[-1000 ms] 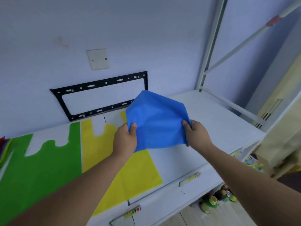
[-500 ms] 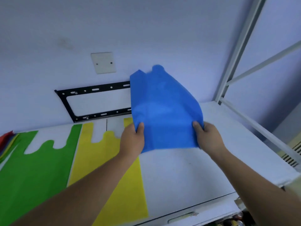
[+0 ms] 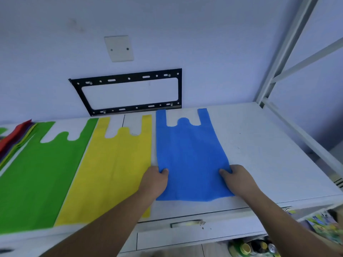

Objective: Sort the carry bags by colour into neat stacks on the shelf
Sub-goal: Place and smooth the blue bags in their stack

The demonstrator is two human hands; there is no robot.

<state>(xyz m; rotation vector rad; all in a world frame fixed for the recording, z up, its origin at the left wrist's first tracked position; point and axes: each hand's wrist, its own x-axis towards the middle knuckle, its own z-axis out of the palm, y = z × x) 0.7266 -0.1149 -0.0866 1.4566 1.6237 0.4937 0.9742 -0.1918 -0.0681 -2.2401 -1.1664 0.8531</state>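
Observation:
A blue carry bag [image 3: 191, 154] lies flat on the white shelf [image 3: 259, 154], handles toward the wall. My left hand [image 3: 155, 182] pinches its left edge near the bottom and my right hand [image 3: 239, 179] pinches its right edge. Just left of it lies a yellow bag [image 3: 115, 169], flat, and left of that a green bag [image 3: 37, 175]. At the far left edge a mixed pile of bags [image 3: 16, 136] shows red on top with other colours underneath.
A black wall bracket [image 3: 128, 91] and a blank switch plate [image 3: 118, 48] are on the wall behind. A white metal frame post [image 3: 282, 51] stands at the right corner. Drawer fronts [image 3: 187, 236] run below the shelf edge; bottles [image 3: 250, 247] sit lower right.
The blue bag was held up in the air, folded over; now it is spread flat on the shelf beside the yellow bag, both hands lowered with it.

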